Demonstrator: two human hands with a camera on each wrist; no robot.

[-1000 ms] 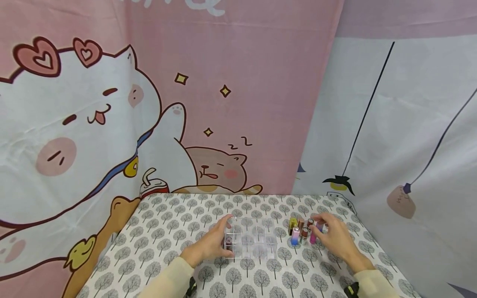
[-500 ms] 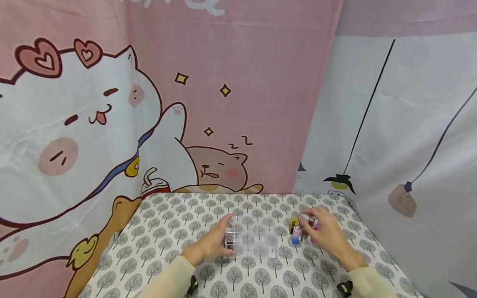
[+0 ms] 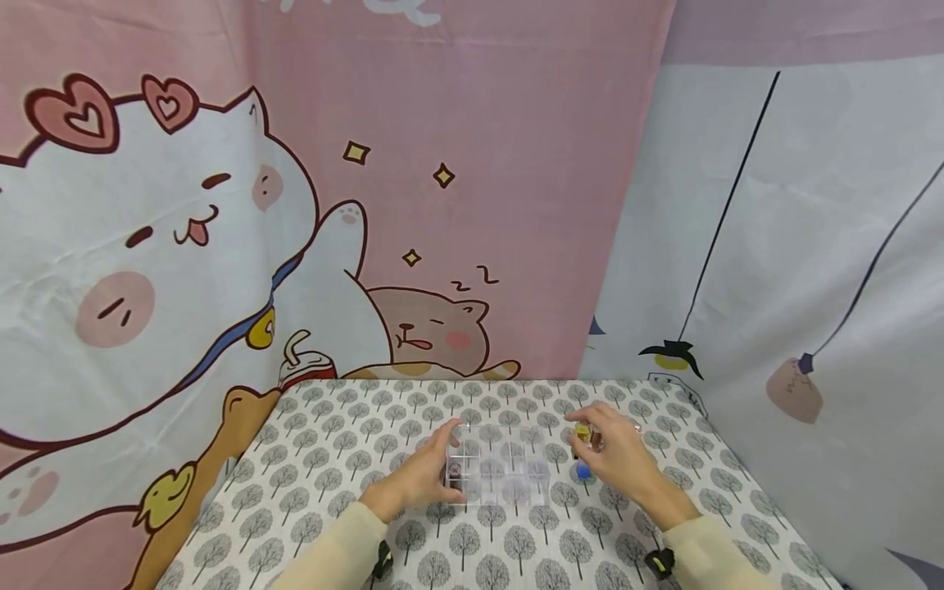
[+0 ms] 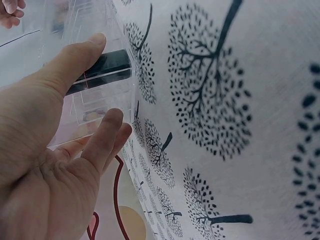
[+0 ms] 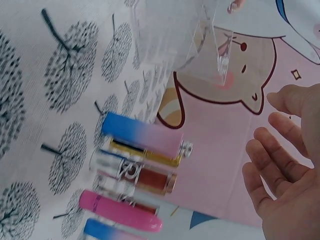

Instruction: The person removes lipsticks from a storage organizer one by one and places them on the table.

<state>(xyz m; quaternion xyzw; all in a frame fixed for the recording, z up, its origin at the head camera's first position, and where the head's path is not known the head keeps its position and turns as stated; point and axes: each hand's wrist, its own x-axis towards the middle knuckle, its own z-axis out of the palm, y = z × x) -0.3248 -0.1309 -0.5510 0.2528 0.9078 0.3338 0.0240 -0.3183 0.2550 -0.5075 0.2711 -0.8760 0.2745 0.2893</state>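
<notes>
My left hand (image 3: 413, 479) holds the left end of a clear divided organizer (image 3: 509, 469), thumb on the near side and fingers on the far side. One dark lipstick tube (image 4: 112, 67) stands in an end compartment, next to the thumb in the left wrist view. Over the group of lip cosmetics, my right hand (image 3: 619, 455) hovers with fingers spread and nothing in them. Below it, in the right wrist view, stand a blue-and-pink lipstick (image 5: 142, 134), a red-brown lip gloss tube (image 5: 156, 180), a bright pink tube (image 5: 120, 210) and a gold-and-black one (image 5: 170, 158).
A tablecloth (image 3: 354, 508) printed with trees covers the table. Another blue-and-pink tube (image 5: 107, 231) shows at the lower edge of the right wrist view. Cartoon-printed curtains (image 3: 516, 205) hang behind the table and along its right side.
My right hand has moved left across the lip cosmetics, from the pink tube toward the yellow and blue-and-pink ones. My left hand has stayed on the organizer.
</notes>
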